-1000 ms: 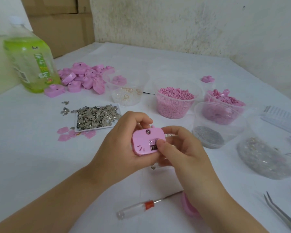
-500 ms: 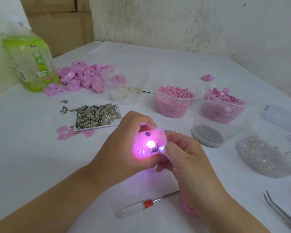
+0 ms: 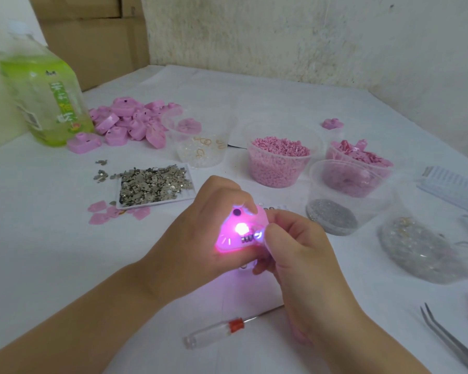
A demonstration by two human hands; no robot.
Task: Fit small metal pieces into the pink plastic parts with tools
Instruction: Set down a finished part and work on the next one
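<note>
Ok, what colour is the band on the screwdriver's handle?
Red, around the clear handle of the screwdriver; the head view, the only one, shows it clearly.

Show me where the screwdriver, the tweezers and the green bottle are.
screwdriver (image 3: 208, 334): head view, on its clear handle.
tweezers (image 3: 449, 339): head view, on the metal arms.
green bottle (image 3: 62, 103): head view, on its label.

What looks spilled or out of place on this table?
A few metal pieces lie loose on the table left of their white tray, and flat pink pieces sit scattered by its near-left corner. Nothing looks damaged.
</note>
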